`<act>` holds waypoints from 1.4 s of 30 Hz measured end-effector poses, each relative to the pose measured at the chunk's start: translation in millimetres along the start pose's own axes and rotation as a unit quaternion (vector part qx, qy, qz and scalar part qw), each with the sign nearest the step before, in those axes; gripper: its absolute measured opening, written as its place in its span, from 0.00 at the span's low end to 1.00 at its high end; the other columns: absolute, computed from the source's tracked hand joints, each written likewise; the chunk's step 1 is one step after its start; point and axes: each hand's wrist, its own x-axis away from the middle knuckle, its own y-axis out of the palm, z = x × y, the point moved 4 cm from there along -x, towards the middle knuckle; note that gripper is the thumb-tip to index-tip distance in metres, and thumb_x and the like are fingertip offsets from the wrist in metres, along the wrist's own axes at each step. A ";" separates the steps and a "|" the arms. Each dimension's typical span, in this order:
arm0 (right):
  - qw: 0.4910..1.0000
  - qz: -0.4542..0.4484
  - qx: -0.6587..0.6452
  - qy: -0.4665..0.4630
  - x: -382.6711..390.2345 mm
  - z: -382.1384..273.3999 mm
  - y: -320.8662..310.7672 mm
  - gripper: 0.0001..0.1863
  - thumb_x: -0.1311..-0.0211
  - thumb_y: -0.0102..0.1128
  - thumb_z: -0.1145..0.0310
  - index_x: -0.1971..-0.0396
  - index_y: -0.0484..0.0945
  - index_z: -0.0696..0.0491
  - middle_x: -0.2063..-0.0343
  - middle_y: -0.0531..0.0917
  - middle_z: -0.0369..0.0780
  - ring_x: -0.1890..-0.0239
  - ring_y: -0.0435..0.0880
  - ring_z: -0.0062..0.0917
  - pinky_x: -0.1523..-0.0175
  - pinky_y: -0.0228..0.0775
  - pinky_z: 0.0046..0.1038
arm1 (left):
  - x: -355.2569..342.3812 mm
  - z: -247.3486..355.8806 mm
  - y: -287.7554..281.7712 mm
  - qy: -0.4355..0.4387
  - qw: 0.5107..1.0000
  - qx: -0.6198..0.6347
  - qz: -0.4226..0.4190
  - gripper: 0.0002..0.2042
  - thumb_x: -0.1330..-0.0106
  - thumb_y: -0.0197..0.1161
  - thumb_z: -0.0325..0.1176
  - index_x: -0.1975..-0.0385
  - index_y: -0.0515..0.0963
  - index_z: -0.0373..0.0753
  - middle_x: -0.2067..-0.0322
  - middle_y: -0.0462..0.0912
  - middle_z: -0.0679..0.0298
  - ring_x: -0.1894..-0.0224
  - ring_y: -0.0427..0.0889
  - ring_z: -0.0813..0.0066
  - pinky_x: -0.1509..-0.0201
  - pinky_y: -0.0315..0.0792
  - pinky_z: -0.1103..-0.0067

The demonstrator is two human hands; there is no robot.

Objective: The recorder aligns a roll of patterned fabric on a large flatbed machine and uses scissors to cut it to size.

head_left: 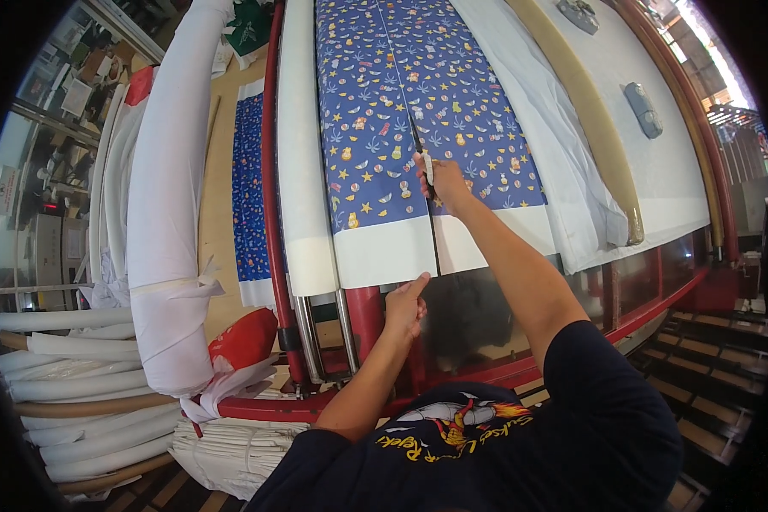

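Observation:
Blue printed fabric (358, 145) with a plain white end border lies lengthwise before me. A narrow dark slit runs from its near edge up to my right hand (449, 183). That hand is closed around what looks like a pair of scissors (427, 168), pale and dark, pointing away from me along the line between two printed strips; the fingers partly hide them. My left hand (407, 309) is at the near edge, left of the slit. Its thumb and finger pinch the white border there and its other fingers are curled.
A white roll (307, 196) and a red bar (273, 179) border the fabric's left side. White cloth (563, 171), a tan roll (593, 128) and two grey objects, one a block (642, 109), lie right. A wrapped roll (166, 213) stands left above stacked rolls (85, 401).

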 end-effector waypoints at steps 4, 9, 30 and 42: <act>1.000 -0.003 -0.007 -0.001 -12.1 -8.9 0.6 0.22 0.37 0.67 0.48 0.74 0.78 0.54 0.80 0.74 0.32 0.81 0.73 0.16 0.75 0.67 0.20 | 0.1 0.4 -0.2 0.009 1.000 -0.025 0.015 0.16 0.37 0.72 0.43 0.65 0.81 0.34 0.88 0.65 0.76 0.89 0.61 0.87 0.85 0.55 0.86; 1.000 -0.007 -0.017 -0.005 -31.5 -12.4 0.0 0.21 0.36 0.67 0.50 0.74 0.78 0.54 0.79 0.74 0.32 0.80 0.72 0.16 0.75 0.67 0.21 | 2.9 1.0 1.0 0.003 0.999 -0.032 0.000 0.16 0.37 0.72 0.43 0.66 0.81 0.34 0.88 0.66 0.75 0.89 0.62 0.88 0.85 0.55 0.87; 1.000 0.008 0.019 -0.023 -87.7 -44.6 4.0 0.25 0.39 0.68 0.44 0.76 0.77 0.53 0.82 0.75 0.31 0.82 0.73 0.16 0.74 0.67 0.19 | -3.2 -0.7 -1.9 -0.019 1.000 -0.019 0.014 0.13 0.37 0.72 0.41 0.70 0.79 0.38 0.84 0.67 0.76 0.88 0.58 0.87 0.83 0.53 0.84; 0.997 -0.004 -0.032 -0.064 -136.1 -68.1 4.2 0.25 0.41 0.70 0.47 0.78 0.76 0.55 0.82 0.75 0.34 0.82 0.74 0.19 0.76 0.69 0.22 | -4.1 0.7 1.1 -0.032 0.999 -0.015 0.015 0.14 0.37 0.72 0.41 0.74 0.78 0.38 0.87 0.65 0.75 0.89 0.60 0.87 0.84 0.54 0.84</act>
